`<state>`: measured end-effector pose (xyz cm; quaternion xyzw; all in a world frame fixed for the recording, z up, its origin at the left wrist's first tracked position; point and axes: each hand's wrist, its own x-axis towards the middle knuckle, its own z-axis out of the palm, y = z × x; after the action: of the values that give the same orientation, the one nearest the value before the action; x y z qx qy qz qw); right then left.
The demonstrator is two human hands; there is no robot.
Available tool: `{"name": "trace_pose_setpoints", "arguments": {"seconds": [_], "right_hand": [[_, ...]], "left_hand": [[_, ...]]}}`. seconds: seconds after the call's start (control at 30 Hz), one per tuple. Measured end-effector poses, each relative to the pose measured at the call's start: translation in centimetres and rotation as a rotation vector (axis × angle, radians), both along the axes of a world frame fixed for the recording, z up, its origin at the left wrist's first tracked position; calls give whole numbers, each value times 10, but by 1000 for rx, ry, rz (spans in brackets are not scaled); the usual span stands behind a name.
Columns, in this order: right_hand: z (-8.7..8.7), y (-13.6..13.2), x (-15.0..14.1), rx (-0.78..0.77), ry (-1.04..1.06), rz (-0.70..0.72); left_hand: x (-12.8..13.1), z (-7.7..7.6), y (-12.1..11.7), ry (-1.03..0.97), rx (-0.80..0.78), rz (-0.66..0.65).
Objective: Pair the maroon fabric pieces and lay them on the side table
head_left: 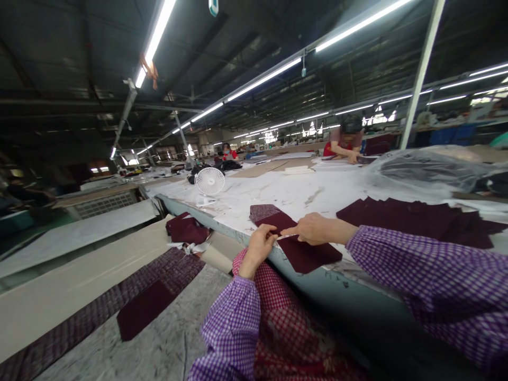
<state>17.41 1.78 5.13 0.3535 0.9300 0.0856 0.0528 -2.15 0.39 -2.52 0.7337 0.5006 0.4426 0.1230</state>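
Note:
A dark maroon fabric piece [307, 253] lies at the near edge of the long white table [301, 193], partly hanging over it. My left hand [260, 246] is closed in a pinch on the piece's near edge. My right hand [313, 228] rests on top of the same piece with its fingers pressed together, gripping the edge close to the left hand. Both arms wear purple checked sleeves. A second maroon piece [265, 212], its back side speckled, lies just behind the held one.
A stack of maroon pieces [416, 219] lies to the right, with a clear plastic bag [426, 172] behind it. A small white fan [210, 181] stands further back. Maroon fabric [186, 230] and strips [143, 309] lie on the floor at left. Two people work at far tables.

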Motion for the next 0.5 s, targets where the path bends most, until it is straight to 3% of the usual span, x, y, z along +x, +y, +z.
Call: {"name": "trace_pose_setpoints", "arguments": {"seconds": [0.13, 0.27, 0.33, 0.4, 0.5], "right_hand": [[5, 6, 10, -156, 125, -63], [33, 33, 48, -255, 233, -35], [49, 50, 85, -202, 317, -97], [60, 67, 128, -23, 394, -330], [62, 81, 188, 220, 471, -500]], "left_hand": [[6, 6, 5, 187, -35, 62], [11, 18, 5, 372, -23, 107], [15, 25, 4, 501, 4, 136], [21, 29, 4, 592, 39, 157], [31, 30, 7, 613, 56, 149]]}}
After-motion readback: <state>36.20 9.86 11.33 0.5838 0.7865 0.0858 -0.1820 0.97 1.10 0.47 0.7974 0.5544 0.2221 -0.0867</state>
